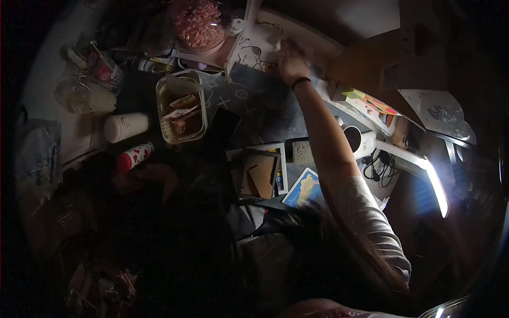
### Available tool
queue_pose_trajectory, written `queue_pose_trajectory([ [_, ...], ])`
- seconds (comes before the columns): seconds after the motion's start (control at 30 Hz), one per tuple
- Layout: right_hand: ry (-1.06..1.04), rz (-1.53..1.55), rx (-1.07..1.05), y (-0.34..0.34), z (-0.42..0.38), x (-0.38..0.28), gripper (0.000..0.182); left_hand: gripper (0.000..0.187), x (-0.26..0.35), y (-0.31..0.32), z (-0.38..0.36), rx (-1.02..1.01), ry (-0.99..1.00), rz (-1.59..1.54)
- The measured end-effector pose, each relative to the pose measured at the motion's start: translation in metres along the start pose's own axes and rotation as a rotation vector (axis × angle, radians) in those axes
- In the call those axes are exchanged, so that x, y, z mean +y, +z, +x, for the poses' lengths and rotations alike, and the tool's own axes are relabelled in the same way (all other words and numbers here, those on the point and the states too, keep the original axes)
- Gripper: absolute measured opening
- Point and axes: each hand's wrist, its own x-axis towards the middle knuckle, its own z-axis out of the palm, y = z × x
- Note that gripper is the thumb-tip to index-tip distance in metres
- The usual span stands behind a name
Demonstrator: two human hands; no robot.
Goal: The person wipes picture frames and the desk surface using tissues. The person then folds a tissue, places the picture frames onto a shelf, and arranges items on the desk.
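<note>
My right hand (292,62) reaches to the far side of the desk, a dark band on its wrist. Its somewhat blurred fingers are stretched out against a pale panel (265,37) with black line drawings. Low on the left, in deep shadow, my left hand (130,179) is close to a white bottle with red hearts and a red end (135,156). Whether it touches the bottle cannot be made out, as its fingers are lost in the dark.
A white tumbler (127,127) and a plastic tub of packets (183,135) stand left of centre. Picture frames (262,172) and a blue-and-yellow picture (303,188) lie near the front. A lit lamp (436,185) stands right, beside cables (380,168). A bowl of pink pieces (199,24) sits at the back.
</note>
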Motion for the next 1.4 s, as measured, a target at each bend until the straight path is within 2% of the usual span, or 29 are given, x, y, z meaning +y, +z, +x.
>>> queue_pose_trajectory([
  [0.03, 0.062, 0.041, 0.017, -0.007, -0.013, 0.012, 0.052, 0.053, 0.0, -0.001, -0.002, -0.002, -0.003, -0.002],
  [0.1, 0.025, 0.048, 0.05, -0.007, -0.024, 0.054, 0.052, 0.054, -0.001, -0.001, -0.006, 0.0, -0.009, -0.004],
  [0.17, -0.015, 0.061, 0.081, 0.002, -0.029, 0.067, 0.051, 0.054, -0.001, -0.001, -0.008, 0.005, -0.01, 0.0],
  [0.23, 0.039, -0.042, 0.057, 0.004, -0.029, 0.063, 0.05, 0.054, 0.0, -0.001, -0.012, 0.007, -0.013, 0.004],
  [0.33, 0.021, -0.095, 0.031, 0.005, -0.032, 0.022, 0.05, 0.055, 0.003, 0.001, -0.015, 0.0, -0.009, 0.001],
  [0.4, -0.055, 0.021, -0.018, 0.005, -0.041, -0.023, 0.05, 0.056, -0.001, 0.001, -0.015, 0.004, -0.011, 0.002],
  [0.43, -0.143, -0.02, 0.023, 0.019, -0.047, -0.034, 0.05, 0.056, -0.002, 0.001, -0.012, 0.004, -0.011, 0.007],
  [0.53, -0.105, 0.029, 0.028, 0.022, -0.045, -0.048, 0.048, 0.057, -0.004, 0.003, -0.005, 0.016, -0.003, 0.002],
  [0.77, -0.222, 0.0, 0.039, 0.042, 0.041, -0.037, 0.047, 0.058, -0.004, 0.005, 0.017, 0.019, 0.01, -0.009],
  [0.93, -0.179, -0.046, 0.05, 0.045, 0.068, -0.052, 0.046, 0.06, -0.006, 0.006, 0.022, 0.023, 0.022, 0.004],
  [1.2, -0.258, -0.132, 0.015, 0.058, 0.056, -0.05, 0.05, 0.062, -0.01, 0.003, 0.023, 0.034, 0.031, 0.001],
  [1.27, -0.214, -0.044, -0.261, 0.034, 0.031, -0.076, 0.051, 0.062, -0.009, 0.002, 0.024, 0.034, 0.034, -0.005],
  [1.4, -0.266, 0.06, -0.146, 0.037, -0.004, -0.092, 0.046, 0.063, -0.006, -0.002, 0.015, 0.03, 0.031, -0.011],
])
